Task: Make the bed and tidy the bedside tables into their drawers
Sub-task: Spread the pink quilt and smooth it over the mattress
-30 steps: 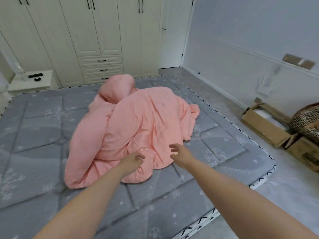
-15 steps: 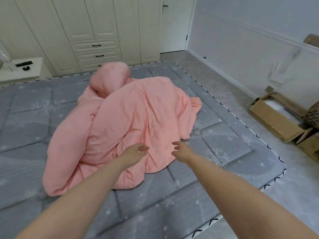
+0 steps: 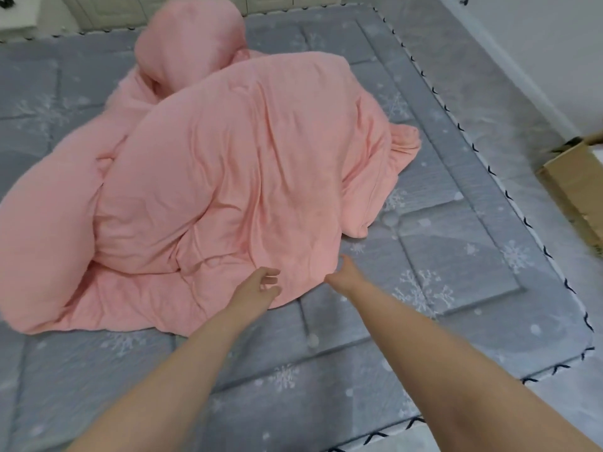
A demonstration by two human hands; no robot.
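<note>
A pink duvet (image 3: 222,177) lies bunched in a crumpled heap on the middle of the bed, its far end rolled up into a rounded lump and one loose corner trailing toward the right side. It rests on a grey quilted mattress (image 3: 456,275) printed with white snowflakes and edged with a white trim stitched in dark marks.

Both bare arms reach forward to the duvet's near edge. The left hand (image 3: 257,285) is open, fingers loosely curled and spread, just over the fabric at the hem and gripping nothing. The right hand (image 3: 346,272) is also open, its fingers at the very edge of the duvet where it meets the mattress; whether it has pinched any cloth cannot be made out.

Right of the bed, a brown cardboard box (image 3: 577,190) sits on the pale marbled floor (image 3: 483,93). A corner of a white bedside table (image 3: 16,17) shows at the top left.
</note>
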